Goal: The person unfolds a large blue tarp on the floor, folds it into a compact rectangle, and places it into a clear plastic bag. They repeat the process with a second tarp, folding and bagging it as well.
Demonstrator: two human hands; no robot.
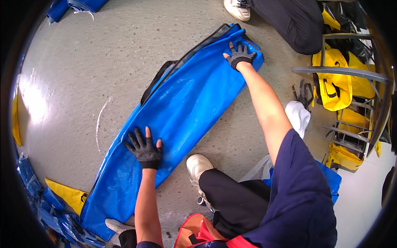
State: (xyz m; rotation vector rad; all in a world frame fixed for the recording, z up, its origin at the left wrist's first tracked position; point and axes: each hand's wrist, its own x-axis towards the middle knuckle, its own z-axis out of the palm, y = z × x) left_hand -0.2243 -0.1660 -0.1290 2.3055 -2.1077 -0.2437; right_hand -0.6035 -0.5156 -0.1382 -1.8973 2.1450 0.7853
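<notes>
Surrounding the blue cover [182, 99]: metal rack [343, 71], yellow bags [337, 103], white shoes [198, 165]

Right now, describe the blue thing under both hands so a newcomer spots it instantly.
On the grey floor, find the gloved left hand and right hand. Beneath lies the long, black-edged blue sheet, spread out, unlike the top-left blue rolls.

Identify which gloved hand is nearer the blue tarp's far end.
The right hand, spread near the far end of the blue tarp; the left hand rests farther down it.
</notes>
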